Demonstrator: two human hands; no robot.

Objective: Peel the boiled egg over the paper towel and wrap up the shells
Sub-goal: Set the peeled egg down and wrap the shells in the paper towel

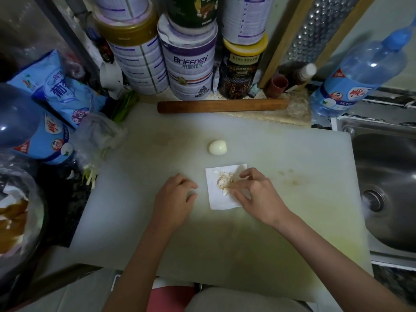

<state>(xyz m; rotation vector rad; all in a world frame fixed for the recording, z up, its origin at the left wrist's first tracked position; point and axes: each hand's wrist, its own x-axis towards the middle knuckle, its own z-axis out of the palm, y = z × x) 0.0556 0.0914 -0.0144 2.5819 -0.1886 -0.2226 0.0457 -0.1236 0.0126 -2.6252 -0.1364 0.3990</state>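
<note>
A peeled white egg (217, 147) lies bare on the pale cutting board (292, 176), beyond the paper towel. The square white paper towel (219, 200) lies flat on the board with a heap of broken egg shells (225, 181) on its middle. My right hand (254, 192) rests on the towel's right side, its fingertips touching the shell heap. My left hand (175, 197) sits on the board just left of the towel, fingers loosely curled and holding nothing.
A wooden rolling pin (222, 105) lies across the board's far edge, with tall tins (191, 66) stacked behind it. Water bottles stand at left (33, 136) and right (360, 73). A steel sink (387, 188) borders the board on the right. Bags and greens crowd the left.
</note>
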